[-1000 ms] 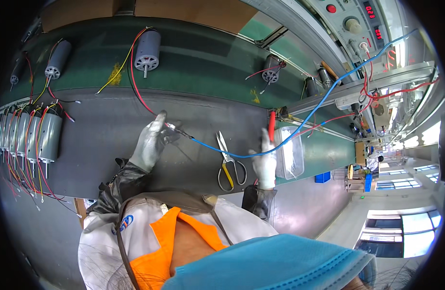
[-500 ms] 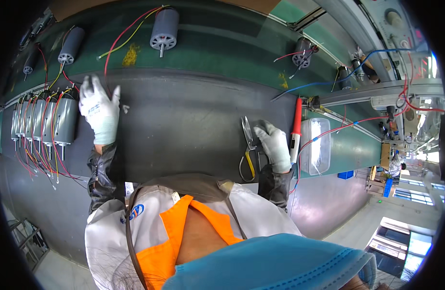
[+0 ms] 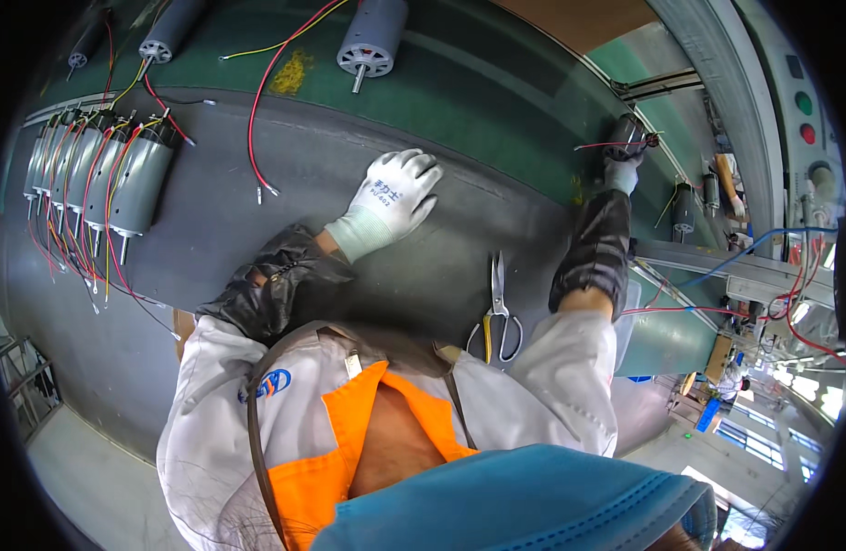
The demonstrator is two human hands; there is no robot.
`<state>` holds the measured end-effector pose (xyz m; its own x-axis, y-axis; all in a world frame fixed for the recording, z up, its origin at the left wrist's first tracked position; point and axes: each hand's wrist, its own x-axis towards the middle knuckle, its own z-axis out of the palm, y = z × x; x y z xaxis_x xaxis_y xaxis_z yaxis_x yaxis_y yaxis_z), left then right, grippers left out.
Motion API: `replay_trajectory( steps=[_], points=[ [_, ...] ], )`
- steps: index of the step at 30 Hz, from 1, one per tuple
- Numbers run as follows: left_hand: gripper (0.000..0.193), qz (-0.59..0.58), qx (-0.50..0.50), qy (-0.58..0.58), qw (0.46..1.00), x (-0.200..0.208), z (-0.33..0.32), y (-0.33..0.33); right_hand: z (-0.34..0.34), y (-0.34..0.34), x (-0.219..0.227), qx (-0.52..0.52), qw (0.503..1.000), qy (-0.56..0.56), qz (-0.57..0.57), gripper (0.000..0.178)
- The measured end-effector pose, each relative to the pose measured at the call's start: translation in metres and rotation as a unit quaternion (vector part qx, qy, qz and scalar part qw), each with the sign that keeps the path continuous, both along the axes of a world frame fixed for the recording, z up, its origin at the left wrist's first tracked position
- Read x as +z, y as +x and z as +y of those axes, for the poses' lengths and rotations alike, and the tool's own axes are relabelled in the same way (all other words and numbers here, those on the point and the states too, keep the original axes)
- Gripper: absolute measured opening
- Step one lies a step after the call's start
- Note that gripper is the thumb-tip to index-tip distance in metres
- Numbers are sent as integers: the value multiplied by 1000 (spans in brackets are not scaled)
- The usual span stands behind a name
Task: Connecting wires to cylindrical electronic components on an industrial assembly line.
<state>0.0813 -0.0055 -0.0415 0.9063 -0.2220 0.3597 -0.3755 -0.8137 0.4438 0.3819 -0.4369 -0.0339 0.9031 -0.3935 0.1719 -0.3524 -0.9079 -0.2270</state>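
Over the dark mat (image 3: 285, 188), my left hand (image 3: 388, 207) in a white glove is open, its fingers loosely stretched and nothing in them. My right arm reaches far out to the right. There my gloved right hand (image 3: 622, 173) is closed on the near end of a grey electric motor (image 3: 627, 134) with red and dark leads; most of its fingers are hidden. Scissors (image 3: 498, 308) with one yellow handle loop lie between my arms, blades pointing away from me.
Several silver motors (image 3: 143, 184) with coloured leads stand in a row at the left. A large grey motor (image 3: 372, 37) lies farther back on the green bench surface (image 3: 478, 83). A metal frame rail (image 3: 717, 266) and red and blue wires cross the right side.
My left hand has moved right, away from the row of motors. My right hand has left the spot by the scissors and reached out to the far-right motor. The view has shifted.
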Motion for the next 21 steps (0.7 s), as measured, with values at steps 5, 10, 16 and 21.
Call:
replay_trajectory(
  steps=[5,10,16,21],
  points=[
    [44,-38,-48,-64,996,7,-9,23,-102,20,-62,60,888,377,-258,95],
    [44,-35,32,-108,993,-17,9,8,121,-128,4,80,867,487,-63,90],
    [57,-104,23,-239,965,-5,11,7,249,-363,59,171,823,533,93,78],
    [57,-53,16,-263,963,7,48,-52,267,-439,54,347,835,400,146,60]
  ],
)
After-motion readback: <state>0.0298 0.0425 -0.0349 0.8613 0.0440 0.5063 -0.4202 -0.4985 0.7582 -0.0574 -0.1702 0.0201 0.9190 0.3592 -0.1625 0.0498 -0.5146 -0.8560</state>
